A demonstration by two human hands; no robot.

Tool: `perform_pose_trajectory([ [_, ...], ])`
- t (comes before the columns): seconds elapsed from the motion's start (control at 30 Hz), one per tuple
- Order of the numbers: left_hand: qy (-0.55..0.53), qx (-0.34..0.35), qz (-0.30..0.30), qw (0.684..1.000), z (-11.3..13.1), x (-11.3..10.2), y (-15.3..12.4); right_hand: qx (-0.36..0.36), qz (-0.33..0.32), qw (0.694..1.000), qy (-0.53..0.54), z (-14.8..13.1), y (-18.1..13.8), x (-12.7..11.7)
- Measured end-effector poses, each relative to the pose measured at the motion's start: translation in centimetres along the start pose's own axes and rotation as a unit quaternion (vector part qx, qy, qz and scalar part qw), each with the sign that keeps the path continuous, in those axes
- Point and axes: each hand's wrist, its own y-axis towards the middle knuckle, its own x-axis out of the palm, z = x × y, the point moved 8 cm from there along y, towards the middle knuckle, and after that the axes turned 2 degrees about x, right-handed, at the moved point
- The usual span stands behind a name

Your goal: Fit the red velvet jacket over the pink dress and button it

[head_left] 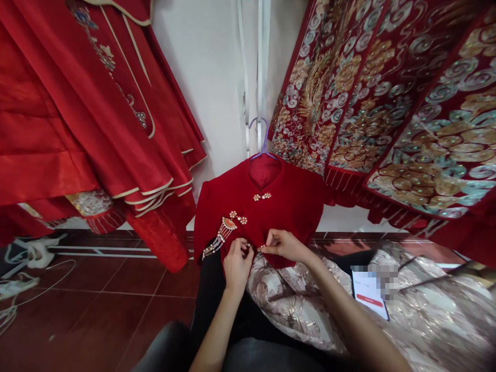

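A red velvet jacket (289, 199) hangs in front of me on a purple hanger (264, 135). It carries pearl knot buttons (262, 196) near the collar and a beaded tassel ornament (221, 233) on its left side. My left hand (236, 264) and my right hand (282, 244) meet at the jacket's lower front. Both are closed in a pinch on a small button fastening (259, 248) between them.
Red embroidered robes (96, 119) hang at the left, gold-patterned red skirts (391, 98) at the right. Pale brocade fabric (318, 305) lies below the jacket, with a phone (369, 292) on it. White cables (27, 268) trail over the dark red tile floor.
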Motion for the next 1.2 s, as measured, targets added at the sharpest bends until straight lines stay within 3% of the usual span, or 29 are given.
perform_pose_trajectory([
  [0.1, -0.010, 0.003, 0.019, 1.000, -0.1, -0.2, 0.2, -0.020, 0.075, 0.996, -0.031, -0.2, 0.2, -0.6],
  [0.33, -0.117, -0.075, 0.014, 0.990, -1.3, -0.1, 0.0, -0.040, 0.086, 0.995, -0.015, -0.2, 0.8, 2.1],
  [0.53, 0.010, -0.033, -0.023, 0.999, -0.8, 0.4, 0.3, -0.043, 0.099, 0.994, -0.027, -0.4, 0.7, 1.4],
  [0.67, 0.140, 0.017, -0.056, 0.988, 0.1, 0.6, 0.4, -0.041, 0.122, 0.991, -0.043, -0.7, 0.5, -0.1],
  [0.77, 0.178, 0.047, -0.074, 0.980, 0.5, 0.7, 0.6, -0.035, 0.128, 0.990, -0.043, -1.0, 0.4, -0.4],
  [0.93, 0.188, 0.072, -0.049, 0.978, 0.6, 0.2, 0.5, -0.017, 0.141, 0.989, -0.036, -1.2, 0.3, -0.3],
  [1.2, 0.222, 0.112, -0.009, 0.969, 0.6, 0.1, 0.7, -0.040, 0.110, 0.992, -0.044, -0.9, 0.5, 0.3],
])
